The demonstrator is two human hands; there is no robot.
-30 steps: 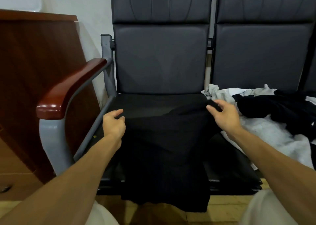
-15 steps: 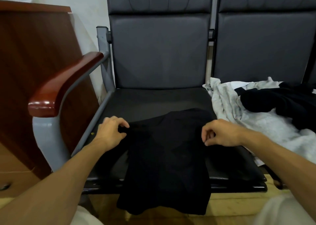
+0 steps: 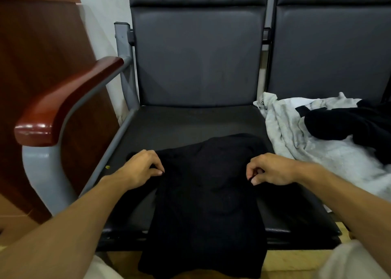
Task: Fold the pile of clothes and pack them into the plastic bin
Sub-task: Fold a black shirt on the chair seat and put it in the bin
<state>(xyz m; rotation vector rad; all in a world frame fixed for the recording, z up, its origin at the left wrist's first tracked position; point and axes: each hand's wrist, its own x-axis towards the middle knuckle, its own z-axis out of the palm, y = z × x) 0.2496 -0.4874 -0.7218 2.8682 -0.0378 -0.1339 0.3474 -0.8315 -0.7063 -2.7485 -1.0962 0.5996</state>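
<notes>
A black garment (image 3: 208, 196) lies flat on the dark seat (image 3: 186, 122) in front of me, its lower part hanging over the seat's front edge. My left hand (image 3: 141, 168) pinches the garment's left edge with curled fingers. My right hand (image 3: 268, 168) pinches its right edge the same way. On the neighbouring seat to the right lies the pile: a light grey garment (image 3: 296, 139) with a black garment (image 3: 351, 124) on top. No plastic bin is in view.
A wooden armrest (image 3: 65, 100) on a grey metal frame stands at the left of the seat. A reddish-brown wooden cabinet (image 3: 40, 52) is beyond it. The padded backrests (image 3: 196, 54) rise behind both seats.
Both hands have drawn the garment's upper part toward me and down onto the seat; the hands are now closer together and nearer the front edge.
</notes>
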